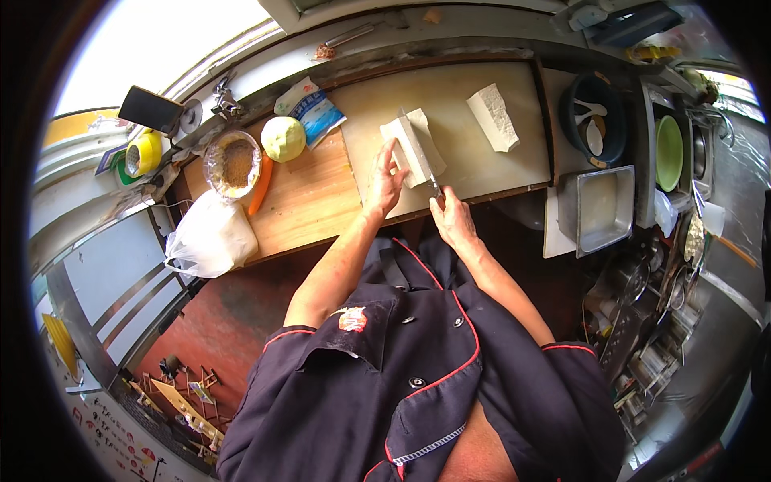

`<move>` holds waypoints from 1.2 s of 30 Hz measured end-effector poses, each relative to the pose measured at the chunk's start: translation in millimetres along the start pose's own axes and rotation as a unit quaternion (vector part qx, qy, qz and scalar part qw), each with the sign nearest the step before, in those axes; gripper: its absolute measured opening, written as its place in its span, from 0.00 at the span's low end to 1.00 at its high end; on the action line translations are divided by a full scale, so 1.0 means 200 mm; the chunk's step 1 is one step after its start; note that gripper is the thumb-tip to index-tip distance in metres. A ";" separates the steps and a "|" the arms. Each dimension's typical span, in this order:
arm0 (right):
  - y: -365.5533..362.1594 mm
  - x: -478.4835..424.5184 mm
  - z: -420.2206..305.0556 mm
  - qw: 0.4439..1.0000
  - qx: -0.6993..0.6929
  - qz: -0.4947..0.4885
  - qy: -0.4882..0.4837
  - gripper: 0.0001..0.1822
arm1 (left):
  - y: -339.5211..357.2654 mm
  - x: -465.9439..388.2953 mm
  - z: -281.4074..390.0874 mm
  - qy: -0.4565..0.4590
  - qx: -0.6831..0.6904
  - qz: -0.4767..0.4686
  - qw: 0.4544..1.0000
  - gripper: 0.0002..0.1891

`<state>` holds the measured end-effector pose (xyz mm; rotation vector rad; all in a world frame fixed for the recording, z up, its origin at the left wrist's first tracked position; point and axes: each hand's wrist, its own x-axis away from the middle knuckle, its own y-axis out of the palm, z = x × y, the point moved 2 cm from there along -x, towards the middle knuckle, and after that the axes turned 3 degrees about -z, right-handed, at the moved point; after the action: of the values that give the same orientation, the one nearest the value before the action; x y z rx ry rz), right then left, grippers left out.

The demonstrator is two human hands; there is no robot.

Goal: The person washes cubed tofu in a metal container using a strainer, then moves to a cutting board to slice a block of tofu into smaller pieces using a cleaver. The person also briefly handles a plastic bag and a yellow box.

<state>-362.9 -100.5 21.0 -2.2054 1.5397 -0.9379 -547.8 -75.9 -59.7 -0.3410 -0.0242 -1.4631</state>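
Observation:
Before me on the pale cutting board (500, 175) lies a white block, probably tofu (400, 144), with a knife (429, 172) along its right side. My right hand (452, 217) grips the knife's handle at the near edge of the board. The fingers of my left hand (387, 181) rest against the block's left side, spread apart. Just right of the blade is a thin piece of the same white food (426, 132), partly hidden by the knife. A second white block (494, 117) lies apart, farther right on the board.
On the wooden surface (313, 193) at left are a round pale-green vegetable (283, 139), a carrot (261, 185), a plastic-lined bowl (233, 164), a blue-white packet (313, 111) and a white plastic bag (214, 238). A metal pan (604, 208) and dark basin (569, 120) stand at right.

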 end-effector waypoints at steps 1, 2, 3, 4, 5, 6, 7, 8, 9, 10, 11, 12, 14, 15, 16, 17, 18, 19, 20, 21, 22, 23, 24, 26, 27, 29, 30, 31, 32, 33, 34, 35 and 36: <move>0.01 -0.01 0.02 1.000 0.003 -0.004 0.000 0.13 | 0.00 0.00 0.00 -0.002 0.000 0.000 1.000 0.42; 0.03 -0.03 0.03 1.000 0.014 -0.016 0.010 0.12 | 0.00 0.00 0.00 -0.005 0.000 0.001 1.000 0.42; 0.06 -0.06 0.06 0.999 0.024 -0.027 0.019 0.12 | 0.00 0.00 -0.01 -0.007 -0.002 -0.001 1.000 0.42; 0.08 -0.08 0.08 0.998 0.033 -0.039 0.029 0.12 | 0.00 -0.01 -0.01 -0.010 -0.004 -0.002 1.000 0.43; 0.11 -0.09 0.09 0.999 0.032 -0.031 0.026 0.12 | 0.00 -0.01 -0.01 -0.012 -0.006 -0.004 1.000 0.43; 0.13 -0.10 0.10 0.999 0.030 -0.021 0.023 0.12 | -0.01 -0.01 0.00 -0.008 -0.004 -0.003 1.000 0.44; 0.15 -0.11 0.11 0.999 0.028 -0.011 0.021 0.12 | -0.01 -0.01 0.02 -0.003 -0.003 -0.002 1.000 0.44; 0.15 -0.11 0.13 0.999 0.025 -0.007 0.022 0.12 | -0.01 -0.01 0.03 0.002 -0.001 -0.002 1.000 0.45; 0.16 -0.11 0.13 1.000 0.022 -0.003 0.019 0.12 | -0.01 -0.01 0.05 0.008 -0.022 -0.002 1.000 0.46; 0.16 -0.10 0.14 1.000 0.019 0.001 0.017 0.12 | 0.00 0.00 0.06 0.014 -0.043 -0.002 0.999 0.47; 0.16 -0.10 0.14 1.000 0.016 0.006 0.014 0.13 | 0.00 0.00 0.07 0.020 -0.064 -0.002 0.998 0.48; 0.16 -0.09 0.14 1.000 0.015 0.010 0.013 0.13 | 0.00 0.00 0.07 0.017 -0.090 0.001 0.996 0.48; 0.16 -0.08 0.15 1.000 0.013 0.019 0.009 0.13 | 0.02 0.00 0.07 0.011 -0.140 0.008 0.990 0.49; 0.16 -0.07 0.16 1.000 0.009 0.022 0.006 0.14 | 0.02 -0.01 0.08 0.000 -0.140 0.005 0.990 0.49; 0.16 -0.06 0.17 1.000 0.005 0.025 0.003 0.14 | 0.03 -0.01 0.08 -0.011 -0.140 0.002 0.990 0.49; 0.16 -0.05 0.18 1.000 0.001 0.028 0.000 0.15 | 0.03 -0.01 0.09 -0.022 -0.140 -0.002 0.990 0.49; 0.15 -0.03 0.16 1.000 -0.011 0.029 -0.005 0.16 | 0.03 -0.01 0.08 -0.018 -0.146 0.005 0.989 0.49; 0.11 -0.01 0.13 0.999 -0.020 0.030 -0.012 0.16 | 0.03 -0.01 0.07 -0.013 -0.150 0.014 0.988 0.49; 0.08 0.01 0.10 0.999 -0.029 0.030 -0.020 0.17 | 0.04 -0.01 0.05 -0.008 -0.154 0.024 0.988 0.49; 0.03 0.03 0.06 0.999 -0.037 0.029 -0.016 0.16 | 0.05 -0.02 0.07 -0.025 -0.148 0.016 0.989 0.49; -0.01 0.04 0.03 0.998 -0.048 0.028 -0.011 0.15 | 0.05 -0.02 0.09 -0.042 -0.143 0.007 0.989 0.49; -0.04 0.05 0.01 0.998 -0.058 0.027 -0.006 0.14 | 0.05 -0.03 0.11 -0.059 -0.138 -0.003 0.989 0.49; -0.06 0.04 -0.01 0.997 -0.057 0.037 -0.025 0.14 | 0.05 -0.03 0.10 -0.055 -0.138 0.001 0.989 0.50; -0.09 0.03 -0.04 0.998 -0.049 0.036 -0.031 0.13 | 0.05 -0.03 0.06 -0.047 -0.138 0.008 0.989 0.50; -0.11 0.02 -0.04 0.998 -0.045 0.037 -0.032 0.13 | 0.05 -0.03 0.07 -0.050 -0.134 0.004 0.990 0.50; -0.11 0.01 0.00 0.999 -0.033 0.025 -0.009 0.16 | 0.05 -0.04 0.09 -0.057 -0.125 -0.004 0.990 0.50; -0.11 0.01 -0.01 0.999 -0.031 0.023 -0.009 0.16 | 0.05 -0.03 0.08 -0.057 -0.129 -0.003 0.990 0.50; -0.12 0.01 -0.02 0.999 -0.030 0.021 -0.010 0.16 | 0.05 -0.03 0.08 -0.058 -0.132 -0.002 0.989 0.50; -0.12 0.01 -0.02 0.999 -0.028 0.021 -0.010 0.15 | 0.05 -0.03 0.08 -0.059 -0.136 -0.001 0.989 0.50; -0.13 0.01 -0.04 0.999 -0.026 0.022 -0.009 0.14 | 0.05 -0.03 0.08 -0.057 -0.141 0.001 0.988 0.50; -0.13 0.01 -0.04 0.999 -0.024 0.022 -0.008 0.12 | 0.05 -0.03 0.08 -0.054 -0.146 0.003 0.988 0.50; -0.14 0.01 -0.04 1.000 -0.017 0.020 -0.005 0.12 | 0.05 -0.03 0.07 -0.051 -0.150 0.005 0.987 0.50; -0.14 0.01 -0.03 1.000 -0.011 0.018 0.000 0.12 | 0.05 -0.03 0.08 -0.056 -0.145 0.001 0.988 0.50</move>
<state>-347.2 -90.7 42.1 -2.1844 1.5919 -0.9132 -535.3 -64.7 -48.0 -0.6597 0.1003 -1.4463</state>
